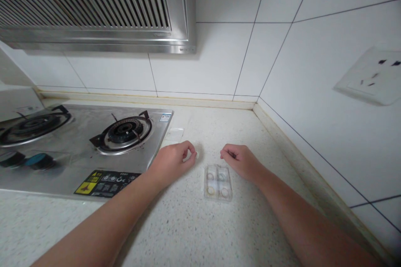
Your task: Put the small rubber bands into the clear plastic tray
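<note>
A small clear plastic case (218, 194) with compartments lies flat on the speckled countertop between my hands. Several thin ring-shaped items rest inside it, among them a yellowish ring (210, 191) at the near left. My left hand (176, 158), just left of the case, pinches a small pale round item (196, 155) between thumb and forefinger; its exact kind is too small to tell. Beyond the case's far right corner, my right hand (240, 159) is closed with its fingers curled in. Whatever those fingers hold, if anything, is hidden.
A steel gas stove (159, 133) with black burners is at the left, its edge near my left wrist. A clear flat plastic piece (176, 134) lies beyond my left hand. A range hood (183, 8) hangs above; a tiled wall with a socket (372, 77) bounds the right.
</note>
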The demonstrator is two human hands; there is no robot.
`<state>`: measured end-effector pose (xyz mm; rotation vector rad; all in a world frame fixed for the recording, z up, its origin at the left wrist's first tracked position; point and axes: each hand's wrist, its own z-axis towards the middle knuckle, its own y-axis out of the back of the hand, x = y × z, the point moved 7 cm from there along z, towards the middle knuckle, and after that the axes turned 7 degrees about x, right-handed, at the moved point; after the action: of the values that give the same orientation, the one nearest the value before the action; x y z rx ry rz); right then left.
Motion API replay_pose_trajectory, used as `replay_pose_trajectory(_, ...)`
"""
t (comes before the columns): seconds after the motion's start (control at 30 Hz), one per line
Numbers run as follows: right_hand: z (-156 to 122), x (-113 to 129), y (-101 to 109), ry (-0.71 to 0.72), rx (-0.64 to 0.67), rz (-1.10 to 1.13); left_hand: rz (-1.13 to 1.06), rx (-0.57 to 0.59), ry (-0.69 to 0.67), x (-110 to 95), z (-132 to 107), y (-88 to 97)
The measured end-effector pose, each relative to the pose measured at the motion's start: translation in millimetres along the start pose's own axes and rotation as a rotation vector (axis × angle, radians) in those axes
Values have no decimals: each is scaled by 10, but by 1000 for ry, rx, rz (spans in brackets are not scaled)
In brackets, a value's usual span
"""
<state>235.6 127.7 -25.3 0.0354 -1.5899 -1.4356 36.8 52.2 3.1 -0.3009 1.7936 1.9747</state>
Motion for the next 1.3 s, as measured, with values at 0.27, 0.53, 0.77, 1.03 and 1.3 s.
replay_pose_trajectory(0.27, -18, 206, -75, 78, 24, 173, -239, 6, -7, -180, 23, -234)
replay_pose_trajectory(0.53, -54, 385, -53, 202, 35, 202, -232, 20, -69, -256, -25, -239)
replay_pose_trajectory(0.77, -31, 335, -57, 146, 35, 220, -192, 40, -103, -266, -43, -232)
replay_pose_trajectory(1.03, -29, 298, -68, 85, 54, 272, -180, 67, -158, -285, -68, -242)
replay_pose_trajectory(1.3, -26, 302, -84, 83, 70, 276, -293, 100, -138, -246, -49, -285)
